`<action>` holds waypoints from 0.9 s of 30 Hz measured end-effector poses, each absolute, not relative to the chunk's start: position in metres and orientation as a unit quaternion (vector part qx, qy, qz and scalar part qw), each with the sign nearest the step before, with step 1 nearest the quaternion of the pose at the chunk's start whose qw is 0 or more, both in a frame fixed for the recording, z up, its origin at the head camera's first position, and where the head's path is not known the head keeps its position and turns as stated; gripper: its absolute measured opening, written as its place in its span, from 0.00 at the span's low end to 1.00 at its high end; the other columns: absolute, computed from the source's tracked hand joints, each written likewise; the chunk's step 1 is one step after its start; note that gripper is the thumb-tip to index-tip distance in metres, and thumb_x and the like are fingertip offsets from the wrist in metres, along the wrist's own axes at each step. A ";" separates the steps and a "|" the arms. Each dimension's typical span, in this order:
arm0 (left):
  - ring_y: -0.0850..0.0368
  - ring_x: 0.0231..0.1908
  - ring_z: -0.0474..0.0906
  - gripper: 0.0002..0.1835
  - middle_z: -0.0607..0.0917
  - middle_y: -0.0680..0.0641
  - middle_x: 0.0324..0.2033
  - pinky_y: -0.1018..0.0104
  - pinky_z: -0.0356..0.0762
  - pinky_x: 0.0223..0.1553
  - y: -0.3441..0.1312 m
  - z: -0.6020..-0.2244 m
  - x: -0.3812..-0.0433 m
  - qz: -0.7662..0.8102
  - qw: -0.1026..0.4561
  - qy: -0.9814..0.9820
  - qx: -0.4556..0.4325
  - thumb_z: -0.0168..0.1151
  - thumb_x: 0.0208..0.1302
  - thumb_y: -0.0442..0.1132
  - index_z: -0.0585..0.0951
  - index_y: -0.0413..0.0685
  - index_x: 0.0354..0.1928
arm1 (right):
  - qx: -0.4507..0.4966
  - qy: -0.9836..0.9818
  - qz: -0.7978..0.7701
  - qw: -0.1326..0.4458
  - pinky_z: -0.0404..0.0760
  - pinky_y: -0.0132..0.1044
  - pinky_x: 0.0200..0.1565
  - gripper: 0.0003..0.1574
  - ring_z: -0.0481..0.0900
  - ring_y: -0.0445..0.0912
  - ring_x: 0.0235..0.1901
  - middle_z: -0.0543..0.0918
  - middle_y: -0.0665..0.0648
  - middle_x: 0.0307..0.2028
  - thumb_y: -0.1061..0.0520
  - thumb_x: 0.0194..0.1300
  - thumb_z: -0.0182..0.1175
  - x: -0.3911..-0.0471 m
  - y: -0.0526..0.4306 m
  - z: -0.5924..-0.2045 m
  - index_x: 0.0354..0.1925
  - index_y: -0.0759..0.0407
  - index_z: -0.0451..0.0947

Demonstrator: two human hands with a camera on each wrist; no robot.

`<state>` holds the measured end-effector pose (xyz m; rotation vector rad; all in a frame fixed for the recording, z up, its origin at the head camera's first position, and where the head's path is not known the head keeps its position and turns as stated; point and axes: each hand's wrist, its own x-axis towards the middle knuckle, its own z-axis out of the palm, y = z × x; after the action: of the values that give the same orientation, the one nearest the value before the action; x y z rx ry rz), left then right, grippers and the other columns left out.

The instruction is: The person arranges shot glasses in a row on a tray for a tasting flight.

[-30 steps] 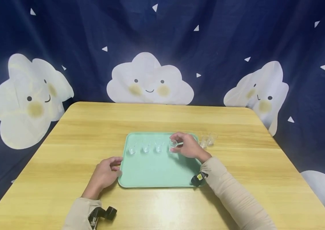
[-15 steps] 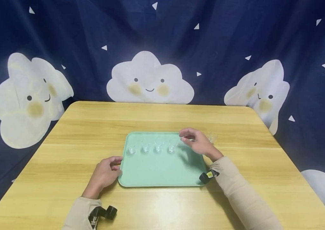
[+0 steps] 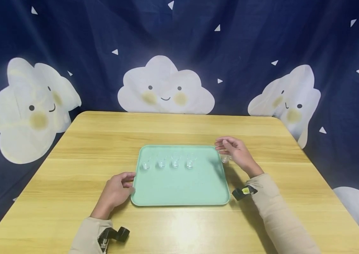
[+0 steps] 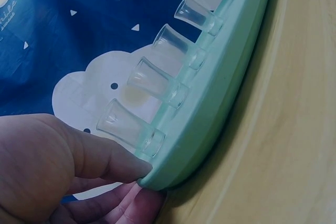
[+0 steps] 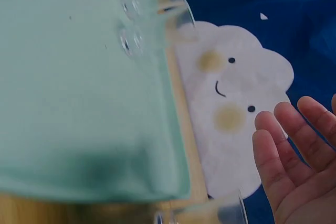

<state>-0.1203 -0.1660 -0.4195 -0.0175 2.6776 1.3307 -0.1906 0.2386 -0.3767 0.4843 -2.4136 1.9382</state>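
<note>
Several small clear shot glasses (image 3: 189, 164) stand in a row along the far side of a pale green tray (image 3: 179, 187). My left hand (image 3: 117, 190) holds the tray's left edge, and the left wrist view shows its thumb (image 4: 113, 162) and fingertips at the rim. Past the tray's far right corner, my right hand (image 3: 236, 151) hovers with loosely extended fingers and holds nothing. Just below those fingers a clear glass (image 3: 225, 158) stands on the table, partly covered by the hand. The same glass (image 5: 215, 214) appears at the bottom of the right wrist view.
The tray lies on a wooden table (image 3: 179, 225). Behind the table hangs a dark blue curtain (image 3: 97, 28) with smiling white clouds. Each sleeve carries a black wrist camera, the left one (image 3: 113, 236) close above the table.
My right hand has let go of the rightmost glass in the tray's row and moved right, beyond the tray, to the glass standing there. The left hand has stayed at the tray's edge.
</note>
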 end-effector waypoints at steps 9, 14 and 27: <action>0.50 0.44 0.79 0.26 0.82 0.40 0.51 0.54 0.76 0.46 -0.165 -0.421 -0.121 0.441 0.076 0.894 -0.009 0.62 0.54 0.28 0.77 0.37 0.58 | 0.141 -0.747 0.646 0.061 0.81 0.36 0.47 0.25 0.83 0.44 0.42 0.83 0.59 0.41 0.57 0.76 0.45 -0.192 0.269 -0.375 0.52 0.82 0.69; 0.51 0.44 0.79 0.26 0.82 0.40 0.51 0.53 0.76 0.46 -0.166 -0.422 -0.122 0.438 0.074 0.896 -0.008 0.62 0.54 0.28 0.77 0.37 0.58 | 0.120 -0.745 0.652 0.080 0.80 0.32 0.47 0.28 0.82 0.41 0.43 0.82 0.57 0.42 0.57 0.76 0.46 -0.193 0.283 -0.376 0.54 0.86 0.65; 0.50 0.43 0.80 0.26 0.82 0.40 0.50 0.56 0.77 0.45 -0.167 -0.422 -0.121 0.453 0.072 0.888 -0.007 0.61 0.54 0.27 0.77 0.36 0.58 | 0.079 -0.797 0.591 0.099 0.78 0.28 0.47 0.22 0.80 0.36 0.44 0.83 0.48 0.42 0.63 0.73 0.49 -0.195 0.303 -0.387 0.55 0.82 0.68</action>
<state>-0.1211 -0.1665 -0.4221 -0.0217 2.6694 1.3614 -0.1948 0.3029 -0.3871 0.2335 -2.3563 1.7490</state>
